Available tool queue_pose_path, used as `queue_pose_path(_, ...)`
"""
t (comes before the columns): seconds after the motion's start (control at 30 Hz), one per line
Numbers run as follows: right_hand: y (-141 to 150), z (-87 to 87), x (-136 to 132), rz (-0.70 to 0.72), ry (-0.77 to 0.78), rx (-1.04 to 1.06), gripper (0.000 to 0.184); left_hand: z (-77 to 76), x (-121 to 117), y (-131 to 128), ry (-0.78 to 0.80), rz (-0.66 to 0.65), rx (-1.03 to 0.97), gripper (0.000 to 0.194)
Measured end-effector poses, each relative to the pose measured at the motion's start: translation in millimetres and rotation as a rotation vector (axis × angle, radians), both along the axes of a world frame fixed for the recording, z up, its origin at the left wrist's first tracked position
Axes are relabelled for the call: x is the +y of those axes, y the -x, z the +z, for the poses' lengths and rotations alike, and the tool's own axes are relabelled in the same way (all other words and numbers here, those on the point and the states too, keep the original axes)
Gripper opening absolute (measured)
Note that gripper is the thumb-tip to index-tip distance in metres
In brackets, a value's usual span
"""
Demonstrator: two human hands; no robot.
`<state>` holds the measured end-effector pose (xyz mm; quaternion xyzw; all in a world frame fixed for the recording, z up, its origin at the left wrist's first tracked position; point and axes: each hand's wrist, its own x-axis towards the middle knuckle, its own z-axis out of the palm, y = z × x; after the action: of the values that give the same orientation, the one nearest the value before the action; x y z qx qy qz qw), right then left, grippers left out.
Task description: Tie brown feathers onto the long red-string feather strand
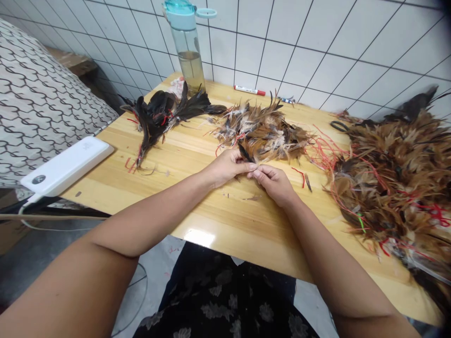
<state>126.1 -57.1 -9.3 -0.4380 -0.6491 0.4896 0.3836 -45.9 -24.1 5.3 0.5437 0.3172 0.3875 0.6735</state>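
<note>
A small dark feather (245, 153) sticks up from between the fingers of my left hand (230, 166), thumb pressed over its lower end. My right hand (271, 183) meets the left at the fingertips, its thumb and forefinger pinched at the feather's base; what exactly lies in that pinch is hidden. Just behind both hands lies a pile of brown feathers (260, 126) with bits of red string in it. Right of my right hand are a short red string (299, 176) and a loose small feather (308, 183) on the wooden table (225, 220).
Black feather bundles (158, 117) tied with red lie at the left back, before a water bottle (190, 61). A large brown feather heap (394, 183) with red strings (327, 150) covers the right side. A red marker (249, 90) lies by the tiled wall; a white power bank (68, 164) sits left.
</note>
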Motion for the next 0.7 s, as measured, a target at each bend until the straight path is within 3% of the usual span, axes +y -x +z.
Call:
queue_pose_path(0.27,-0.2,1.0,1.3,-0.002,0.0,-0.016,0.04,-1.1,2.4,1.1,-0.04,-0.055,0.056,0.03)
queue_pose_path(0.4,-1.4,2.1,1.0,-0.068,0.079,0.109,0.039,2.1,6.4,8.5,-0.142,0.039,0.113,0.027)
queue_pose_path(0.57,-7.2,3.3,5.3,-0.248,0.124,0.322,0.037,4.0,15.9,21.5,-0.559,0.184,0.466,0.008)
queue_pose_path(0.7,-14.0,1.5,10.9,-0.366,0.098,0.374,0.039,-4.8,12.3,16.1,-0.914,0.11,0.618,0.016)
